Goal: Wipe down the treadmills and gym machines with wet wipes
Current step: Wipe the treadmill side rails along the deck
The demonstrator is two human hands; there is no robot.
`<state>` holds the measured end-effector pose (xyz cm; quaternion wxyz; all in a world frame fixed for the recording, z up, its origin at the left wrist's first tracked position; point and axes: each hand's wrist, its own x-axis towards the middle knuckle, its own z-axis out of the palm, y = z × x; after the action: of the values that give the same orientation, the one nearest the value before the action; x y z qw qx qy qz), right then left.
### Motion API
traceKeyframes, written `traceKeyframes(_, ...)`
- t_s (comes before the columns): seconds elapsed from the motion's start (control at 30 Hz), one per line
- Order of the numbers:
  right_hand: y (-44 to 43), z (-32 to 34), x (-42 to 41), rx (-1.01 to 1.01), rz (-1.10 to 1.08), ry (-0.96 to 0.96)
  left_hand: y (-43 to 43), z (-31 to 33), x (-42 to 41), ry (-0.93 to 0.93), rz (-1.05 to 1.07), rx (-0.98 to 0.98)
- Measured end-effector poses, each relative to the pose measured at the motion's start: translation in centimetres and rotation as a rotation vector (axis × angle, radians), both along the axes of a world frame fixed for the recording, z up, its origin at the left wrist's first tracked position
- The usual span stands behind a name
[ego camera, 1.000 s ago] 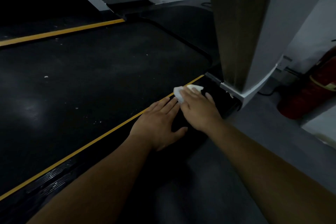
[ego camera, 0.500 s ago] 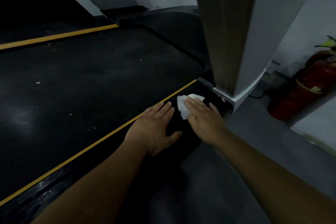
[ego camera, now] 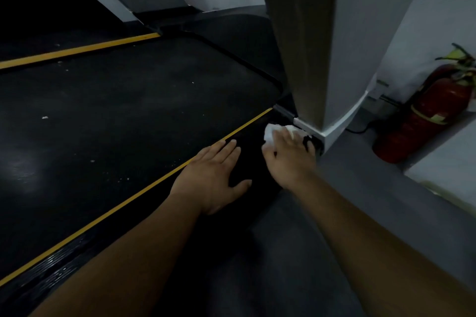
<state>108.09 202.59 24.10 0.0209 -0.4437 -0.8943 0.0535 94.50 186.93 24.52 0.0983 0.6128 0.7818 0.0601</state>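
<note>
The right hand [ego camera: 289,154] is working low at right of centre. Its grip is lying flat over the white wipe [ego camera: 270,132], fingers pressing it down rather than pinching it. I cannot tell whether the thumb is tucking under. The wipe is sitting on the black side rail [ego camera: 253,148] of the treadmill, right against the foot of the grey upright post [ego camera: 322,46], with a crumpled edge peeking out to the left of the fingers.

The left hand [ego camera: 213,177] is bracing just beside it, grip spread, palm down on the same rail, fingertips reaching the yellow stripe [ego camera: 154,183] that borders the dark belt [ego camera: 128,116]. A red fire extinguisher [ego camera: 425,116] is standing by the wall at the right edge.

This looks like the rail-wiping step, reaching its front corner. Next the wipe is likely needing to go round the post's base or back along the rail toward the lower left, with firm downward pressure so that it is not bunching up.
</note>
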Motion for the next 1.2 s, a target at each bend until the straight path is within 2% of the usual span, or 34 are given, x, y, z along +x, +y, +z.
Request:
traceKeyframes(0.13, -5.3, -0.5, 3.1, 0.001, 0.225, 0.013, 0.0, 0.0, -0.1, -0.004, -0.006, 0.015)
traceKeyframes(0.23, -3.0, -0.6, 4.3, 0.002, 0.126, 0.0, 0.0, 0.1, -0.2, 0.003, -0.007, 0.007)
traceKeyframes(0.33, 0.8, -0.4, 0.8, 0.002, 0.017, -0.022, -0.1, 0.2, -0.3, -0.014, -0.004, 0.005)
traceKeyframes(0.43, 0.3, -0.2, -0.8, -0.006, 0.093, -0.016, -0.1, 0.4, -0.3, -0.044, -0.006, -0.001)
traceKeyframes(0.53, -1.4, -0.4, 1.4, -0.025, 0.176, -0.036, 0.1, 0.3, -0.4, -0.041, 0.002, 0.006)
traceKeyframes(0.73, 2.0, 0.4, -3.2, 0.029, 0.045, -0.054, 0.4, 0.2, -0.4, -0.045, 0.032, 0.028)
traceKeyframes(0.9, -0.2, 0.1, -1.2, -0.015, 0.219, -0.029, 0.6, -0.1, -0.5, -0.049, 0.032, 0.032)
traceKeyframes(1.0, 2.2, 0.3, -1.5, 0.048, 0.138, -0.055, 0.7, 0.0, -0.5, -0.04, 0.019, 0.018)
traceKeyframes(1.1, 3.3, 0.3, -4.7, 0.002, 0.094, -0.051, 0.5, 0.1, -0.3, -0.022, 0.026, 0.029)
traceKeyframes(1.2, 1.1, 0.6, -4.2, -0.028, 0.253, 0.033, 0.5, 0.0, -0.1, -0.023, 0.024, 0.032)
